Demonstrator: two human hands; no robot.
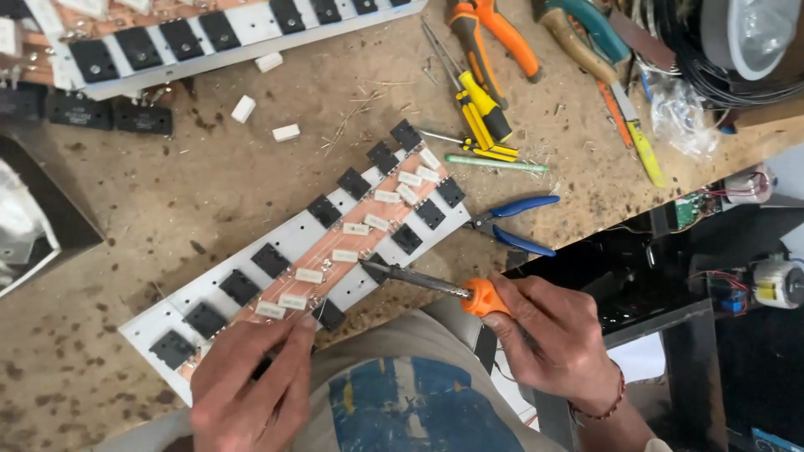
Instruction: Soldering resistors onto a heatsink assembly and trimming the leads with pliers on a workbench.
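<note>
right fingers [511, 305] gripping soldering iron [435, 283], tip on board [335, 251]

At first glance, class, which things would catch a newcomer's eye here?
The long metal strip with black square parts and a copper board lies slantwise mid-bench. The right hand holds an orange-handled soldering iron with its tip at the board, while the left hand presses the strip's near end. Orange-handled pliers lie above.

Strip board [335, 255]: copper-brown centre, pale grey edges, black square parts in 2 rows, white oblong blocks down middle. Soldering iron [435, 286]: orange handle, dark metal shaft. Cutters [515, 224]: blue handles. Screwdriver [484, 113]: yellow-black stripes. Pliers [494, 38]: orange, black. Benchtop [209, 192]: tan, dark speckles. Wrist bracelet [610, 402]: reddish beads.
</note>
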